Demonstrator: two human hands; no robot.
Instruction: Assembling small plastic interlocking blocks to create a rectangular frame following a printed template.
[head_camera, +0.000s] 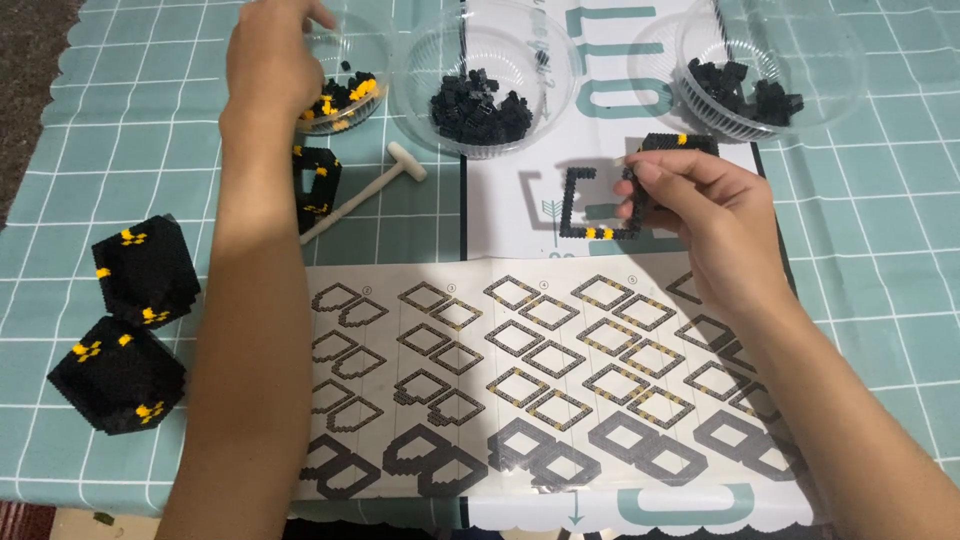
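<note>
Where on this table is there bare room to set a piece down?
Bare checked cloth lies right of the right hand, and between the black blocks and the left bowl. Crowded: the bowl row and the instruction sheet under both forearms.

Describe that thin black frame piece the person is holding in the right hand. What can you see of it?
The frame is a thin, unfinished outline built from tiny black blocks, apparently plastic, with a few yellow ones along its lower edge. It is roughly square and hollow in the middle, and its upper side is not closed. It sits over a white printed sheet, casting a shadow to its left. The right hand pinches its right side with the fingertips, hiding that part. Nothing else touches it.
</note>
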